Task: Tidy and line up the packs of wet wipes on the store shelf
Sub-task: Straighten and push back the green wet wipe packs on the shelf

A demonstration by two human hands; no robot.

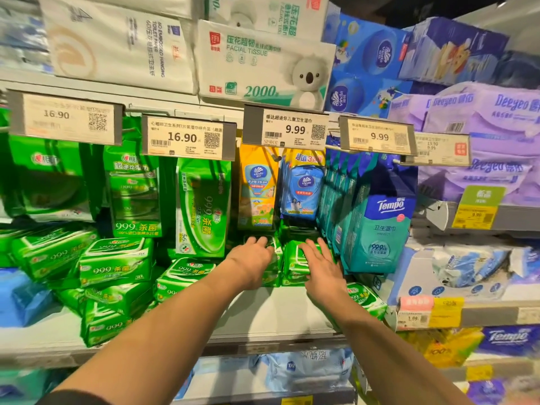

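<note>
Green wet wipe packs lie stacked at the back of the white shelf. My left hand rests flat, fingers straight, on the left stack of green packs. My right hand lies with spread fingers on the right stack of green packs. More green packs lie in a loose, crooked heap to the left. One green pack sits just right of my right wrist. Whether the fingertips curl over the packs' far edges is hidden.
Hanging above are green packs, a yellow Vinda pack, a blue Vinda pack and teal Tempo packs. Price tags jut out overhead. Tissue bundles fill the upper shelf; blue packs lie far left.
</note>
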